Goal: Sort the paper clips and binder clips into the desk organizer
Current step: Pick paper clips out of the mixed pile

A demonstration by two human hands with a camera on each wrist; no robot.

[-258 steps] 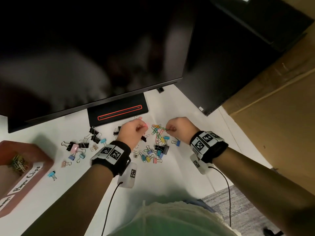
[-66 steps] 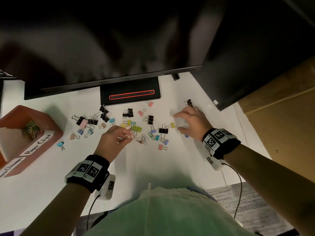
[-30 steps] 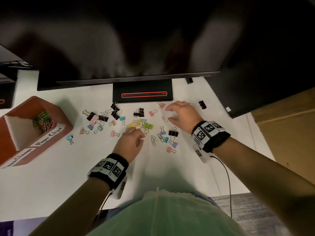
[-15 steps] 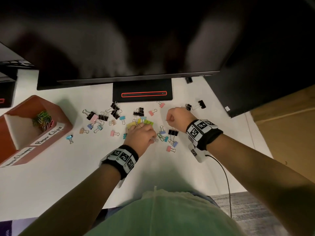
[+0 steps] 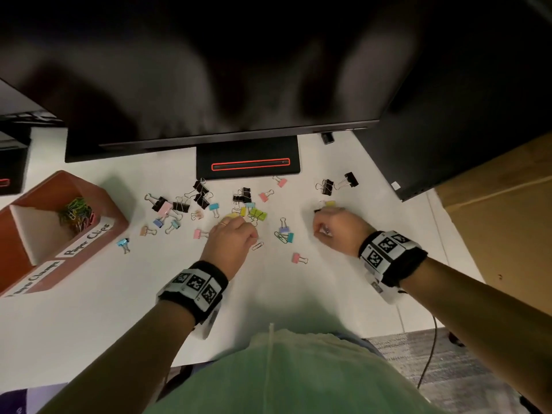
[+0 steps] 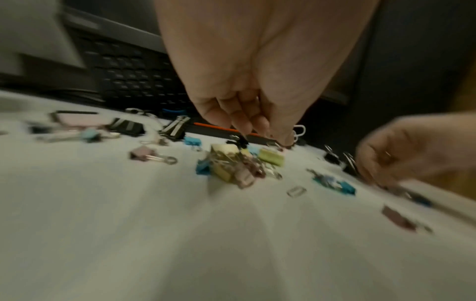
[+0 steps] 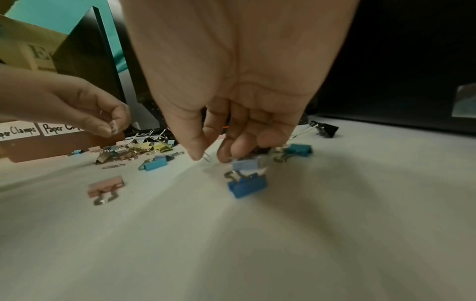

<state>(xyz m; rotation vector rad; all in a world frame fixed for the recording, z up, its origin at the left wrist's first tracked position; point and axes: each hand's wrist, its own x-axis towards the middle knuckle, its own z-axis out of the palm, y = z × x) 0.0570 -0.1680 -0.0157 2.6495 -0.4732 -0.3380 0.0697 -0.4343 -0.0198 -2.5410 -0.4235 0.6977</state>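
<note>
Between the hands lie loose binder clips (image 5: 287,236). The right hand (image 7: 231,114) pinches a thin wire paper clip (image 7: 206,158) to lift it; the left hand (image 5: 231,242) is curled, its hold unclear.

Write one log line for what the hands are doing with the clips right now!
left hand: over clip pile, grip unclear | right hand: pinching paper clip | organizer: paper clips in one compartment | binder clips: loose on desk

desk organizer (image 5: 116,225) front wall: white label "Paper Clips" (image 5: 88,239) below the compartment of coloured clips | white label beside it, toward the organizer's near end: "Paper Clamps" (image 7: 19,132), clearest in the right wrist view | cardboard box (image 7: 31,51) behind organizer: large letter "E", rest hidden
</note>
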